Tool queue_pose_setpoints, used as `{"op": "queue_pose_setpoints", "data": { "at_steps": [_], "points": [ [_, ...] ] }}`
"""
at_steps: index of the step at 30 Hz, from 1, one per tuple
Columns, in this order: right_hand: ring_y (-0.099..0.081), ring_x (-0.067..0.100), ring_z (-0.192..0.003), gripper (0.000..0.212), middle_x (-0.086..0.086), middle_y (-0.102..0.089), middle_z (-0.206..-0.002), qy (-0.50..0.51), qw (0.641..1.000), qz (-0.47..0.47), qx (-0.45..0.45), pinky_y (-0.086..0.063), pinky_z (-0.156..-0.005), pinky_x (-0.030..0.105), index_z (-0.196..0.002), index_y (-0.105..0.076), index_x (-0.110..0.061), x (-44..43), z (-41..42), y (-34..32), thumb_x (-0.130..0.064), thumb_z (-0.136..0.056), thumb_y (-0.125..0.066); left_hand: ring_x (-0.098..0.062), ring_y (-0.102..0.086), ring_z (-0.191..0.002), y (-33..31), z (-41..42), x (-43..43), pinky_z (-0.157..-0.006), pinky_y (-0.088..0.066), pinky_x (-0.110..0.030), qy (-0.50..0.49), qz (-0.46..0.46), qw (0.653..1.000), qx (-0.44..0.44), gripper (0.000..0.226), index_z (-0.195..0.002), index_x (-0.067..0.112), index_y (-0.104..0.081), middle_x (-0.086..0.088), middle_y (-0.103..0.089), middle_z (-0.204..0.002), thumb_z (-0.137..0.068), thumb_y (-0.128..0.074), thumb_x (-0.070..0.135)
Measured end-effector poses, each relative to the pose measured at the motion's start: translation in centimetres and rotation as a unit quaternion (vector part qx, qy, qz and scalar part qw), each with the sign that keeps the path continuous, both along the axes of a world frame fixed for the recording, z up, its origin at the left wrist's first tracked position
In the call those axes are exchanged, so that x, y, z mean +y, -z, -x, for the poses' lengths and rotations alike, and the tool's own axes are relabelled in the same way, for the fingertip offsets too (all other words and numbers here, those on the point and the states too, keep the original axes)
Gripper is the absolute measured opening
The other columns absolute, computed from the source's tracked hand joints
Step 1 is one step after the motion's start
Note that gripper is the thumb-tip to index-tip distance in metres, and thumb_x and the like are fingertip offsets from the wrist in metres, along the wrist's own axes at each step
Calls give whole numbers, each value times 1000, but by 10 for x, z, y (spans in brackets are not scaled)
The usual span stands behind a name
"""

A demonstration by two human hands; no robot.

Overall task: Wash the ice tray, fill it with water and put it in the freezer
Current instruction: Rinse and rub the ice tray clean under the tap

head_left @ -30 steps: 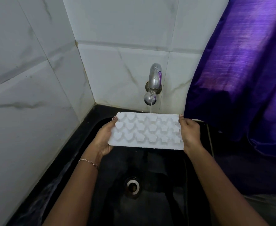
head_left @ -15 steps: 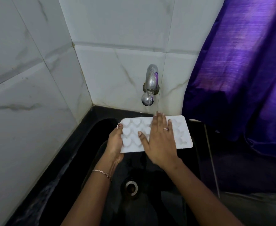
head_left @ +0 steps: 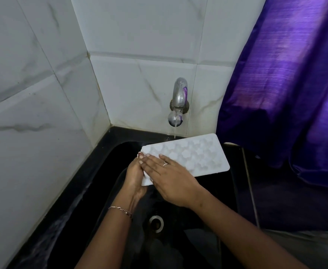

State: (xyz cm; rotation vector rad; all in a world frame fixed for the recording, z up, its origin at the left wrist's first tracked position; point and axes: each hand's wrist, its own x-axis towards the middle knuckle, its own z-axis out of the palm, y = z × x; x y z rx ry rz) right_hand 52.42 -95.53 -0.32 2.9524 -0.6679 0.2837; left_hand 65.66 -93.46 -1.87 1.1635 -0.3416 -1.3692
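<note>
A white ice tray is held in the air over the far half of a black sink, just below a chrome wall tap. It lies skewed, with its right end reaching toward the sink's far right corner and its left end nearer the person. The left hand grips the tray's left end, its fingers curled round the short edge and a painted nail showing at the tray's corner. The right hand lies flat on the tray's upper face near that same end. Its fingers are straight and close together, pressing on the surface rather than grasping it, and their tips touch the left hand. A ring sits on one right finger and a thin bracelet circles the left wrist. A thin stream of water falls from the tap toward the tray's far long edge. The moulded cells on the tray are blurred, so their shapes cannot be made out. The round drain sits in the sink floor below the wrists. White marbled tiles cover the corner walls behind the sink, and a purple curtain hangs at the right, over the sink's right edge.
</note>
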Motion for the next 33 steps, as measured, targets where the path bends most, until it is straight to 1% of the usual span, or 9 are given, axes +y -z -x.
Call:
{"op": "queue_pose_setpoints", "data": {
  "at_steps": [4,6,8,12,16,21,27,30,33],
  "points": [
    [-27,15,-144,56,2,-32,-155,-20,1000,-10,-7,-20,-119,34,-149,-31,-14,4,14,6,-22,-94,-39,-20,-73,-76,-3,-11,9,-73,-59,-35,-28,13,999,-16,44,-105,2,-65,-11,-75,-86,-104,-34,35],
    [-29,14,-143,52,0,-35,-154,1,1000,-7,-27,-23,-118,34,-148,-34,-16,9,22,10,-26,-97,-38,-19,-73,-72,-3,-18,13,-61,-59,-30,-56,24,998,-20,39,-107,0,-62,-10,-75,-83,-104,-36,29],
    [-33,13,-141,49,-1,-40,-151,43,997,-7,-63,-28,-116,35,-146,-39,-17,13,28,10,-31,-99,-37,-16,-72,-65,-2,-21,17,-52,-55,-24,-70,28,997,-28,33,-100,3,-63,-6,-75,-76,-104,-37,24],
    [-33,12,-141,53,-1,-42,-150,162,979,-24,-117,-22,-118,34,-145,-41,-16,8,35,6,-41,-100,-29,-14,-72,-67,2,-34,23,-51,-54,-23,-103,25,992,-64,28,-98,10,-66,-2,-75,-79,-102,-43,25],
    [-21,11,-145,68,0,-28,-157,259,959,-60,-102,-3,-120,33,-152,-25,-14,-13,38,2,-51,-97,-9,-17,-72,-76,2,-48,30,-56,-56,-25,-94,25,992,-78,30,-110,9,-65,-3,-75,-88,-103,-41,26],
    [-8,19,-149,96,9,-9,-161,329,938,-98,-46,0,-120,37,-153,-8,-6,-31,29,-6,-68,-81,8,-18,-72,-77,1,-44,33,-57,-56,-26,-77,29,993,-81,28,-106,10,-66,-4,-75,-89,-102,-42,24],
    [3,25,-149,103,16,1,-161,267,960,-87,6,12,-118,39,-152,-2,0,-29,0,-10,-71,-79,10,-14,-72,-68,-3,-35,31,-52,-55,-24,-71,30,993,-85,26,-100,9,-65,-2,-75,-78,-101,-42,23],
    [5,22,-149,98,14,2,-161,224,970,-89,4,11,-119,38,-152,-2,-1,-29,-7,-11,-68,-81,7,-13,-71,-65,-3,-33,33,-50,-54,-23,-72,33,994,-77,27,-98,9,-64,-1,-74,-74,-102,-41,22],
    [7,22,-149,87,14,2,-161,187,977,-103,9,7,-120,38,-152,-3,-1,-29,-10,-13,-62,-90,-6,-14,-72,-68,-4,-31,29,-53,-55,-23,-69,31,995,-67,30,-101,7,-64,-5,-75,-79,-103,-38,23]
  ]
}}
